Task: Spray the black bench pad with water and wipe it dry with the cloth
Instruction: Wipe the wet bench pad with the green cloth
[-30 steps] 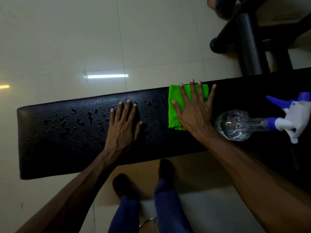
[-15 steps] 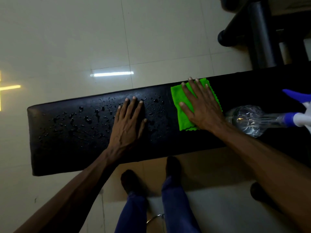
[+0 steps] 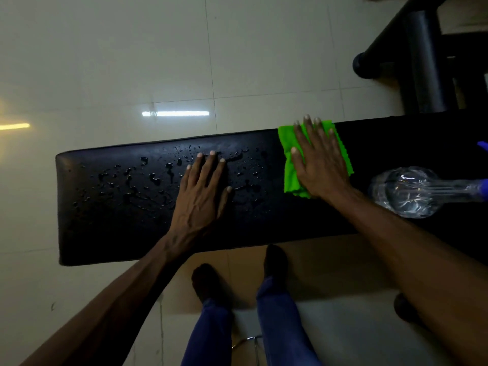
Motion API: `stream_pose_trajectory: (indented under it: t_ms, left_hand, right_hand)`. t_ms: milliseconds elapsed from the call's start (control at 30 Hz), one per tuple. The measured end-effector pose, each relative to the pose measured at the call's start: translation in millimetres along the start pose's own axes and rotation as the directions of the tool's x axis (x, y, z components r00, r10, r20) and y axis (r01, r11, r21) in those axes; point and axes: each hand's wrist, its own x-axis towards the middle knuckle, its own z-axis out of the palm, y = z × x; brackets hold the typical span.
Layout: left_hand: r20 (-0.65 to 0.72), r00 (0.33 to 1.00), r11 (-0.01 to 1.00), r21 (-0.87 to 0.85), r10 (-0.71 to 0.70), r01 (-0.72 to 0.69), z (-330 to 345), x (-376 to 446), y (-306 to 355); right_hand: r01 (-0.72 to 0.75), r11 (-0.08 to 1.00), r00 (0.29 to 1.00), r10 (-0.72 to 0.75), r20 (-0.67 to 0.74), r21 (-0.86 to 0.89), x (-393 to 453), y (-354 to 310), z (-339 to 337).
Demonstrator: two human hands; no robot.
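Wet bench pad (image 3: 111, 220): one cloth (image 3: 290, 178) under flat right hand (image 3: 320, 165); left hand (image 3: 202, 191) flat, empty.

Left hand (image 3: 202, 191) blocks the wet pad (image 3: 111, 207) leftward; spray bottle (image 3: 406, 191) rightward.

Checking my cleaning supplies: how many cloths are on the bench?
1. A green cloth lies flat on the black bench pad, pressed under the right hand. Another could be hidden beyond the frame's right edge.
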Motion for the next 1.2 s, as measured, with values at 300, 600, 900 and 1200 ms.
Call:
stream_pose_trajectory:
  t_ms: [300, 600, 900, 1200]
  left_hand:
    - [0.019, 1.000, 1.000, -0.003, 0.018, -0.018, -7, -19, -13]
    - [0.014, 0.999, 0.998, 0.054, 0.033, -0.034, -7, -34, -39]
    - [-0.071, 0.995, 0.989, 0.124, -0.072, 0.081, 10, -56, -80]
    - [-0.117, 0.978, 0.985, -0.013, -0.174, 0.174, -10, -68, -101]
  right_hand:
    - [0.239, 0.970, 0.966, -0.232, 0.112, -0.052, -26, -34, -2]
    - [0.211, 0.977, 0.977, -0.209, 0.048, -0.027, -5, -116, 17]
    - [-0.109, 0.993, 0.994, 0.109, 0.020, 0.045, 28, -119, 12]
    - [0.359, 0.930, 0.927, -0.345, 0.147, -0.076, -10, -108, 15]
